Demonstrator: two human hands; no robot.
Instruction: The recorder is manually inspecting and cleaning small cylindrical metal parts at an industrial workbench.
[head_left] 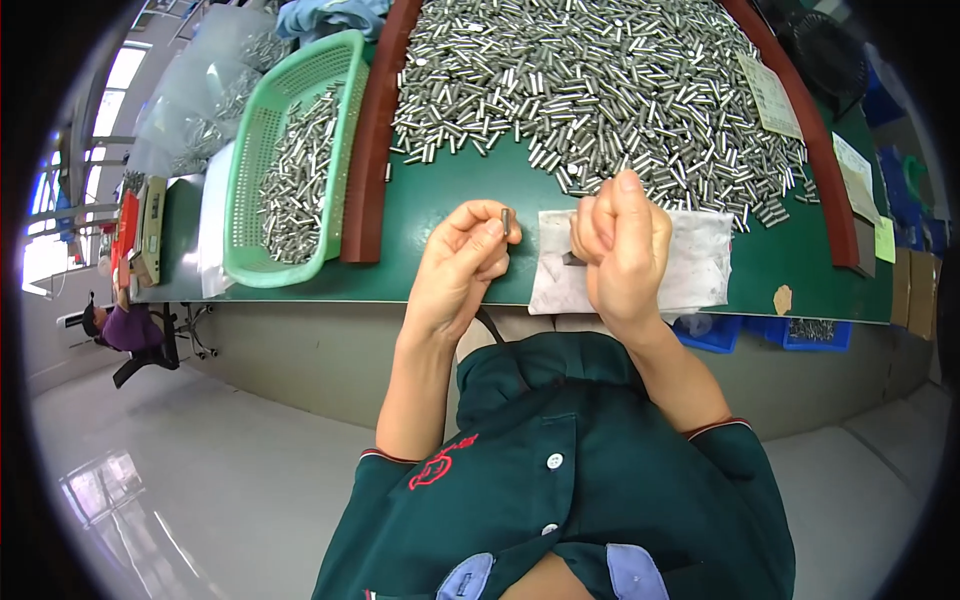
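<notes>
Between the thumb and fingers of my left hand (458, 262) a small metal pin (506, 221) stands roughly upright, just above the near part of the table. My right hand (627, 250) is closed in a fist over a stained white cloth (697, 262). A small dark piece (573, 259) shows beside its curled fingers; the rest is hidden, so its kind cannot be told. Beyond both hands spreads a large heap of short, shiny metal pins (590, 90).
Red-brown rails (366, 190) flank the heap on the green tabletop (455, 180). Left of them, a pale green basket (238, 205) holds more pins. Papers (768, 95) lie along the right rail. Blue bins (835, 338) sit below the table edge. Another person (135, 328) sits far left.
</notes>
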